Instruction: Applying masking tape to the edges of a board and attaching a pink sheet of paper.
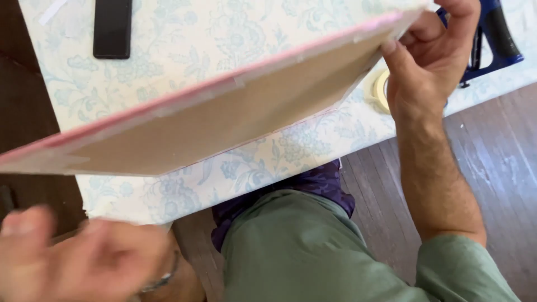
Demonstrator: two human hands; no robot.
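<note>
The bench (184, 33), covered with a pale cloth printed in blue-green flowers, is the landmark here. Above it, tilted with its brown backing toward the camera, hangs a large flat rectangular board with a pink edge (224, 114), clear of the cloth.

The right hand (433, 59) pinches the board's far corner, thumb on the backing and fingers curled over the top edge. The left hand (84, 260) is blurred below the bench's near edge, apart from the board; I cannot tell whether it is spread or closed.

With only one corner gripped, the board could swing or slip and strike the bench.

A black flat rectangular device (112, 28) lies at the bench's far side. A blue and black handled tool (495, 36) lies at the bench's right end, and a cream roll of tape (382, 89) lies near it, under the board's held corner, where a drop would land.
</note>
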